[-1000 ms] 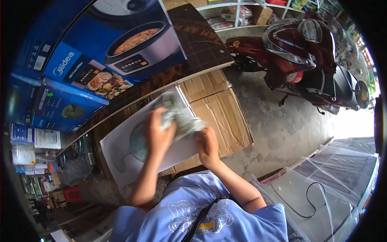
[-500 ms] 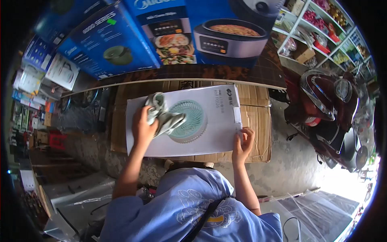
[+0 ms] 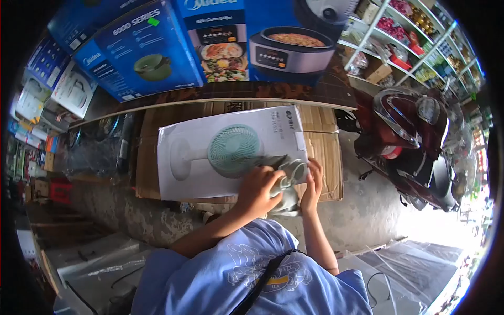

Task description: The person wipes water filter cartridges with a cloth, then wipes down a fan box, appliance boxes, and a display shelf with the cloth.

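The left grip (image 3: 262, 191) pinches a grey cloth (image 3: 287, 202) at the near right corner of the white box (image 3: 200, 142) lying on brown cardboard (image 3: 326, 157); I can't tell if the right grip (image 3: 312, 185) beside the cloth pinches anything

A black strap (image 3: 263, 280) crosses a blue short-sleeved shirt (image 3: 194, 281) with a white and yellow print (image 3: 278, 280).

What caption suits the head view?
Left hand holding a grey cloth at the corner of a white fan box, right hand alongside.
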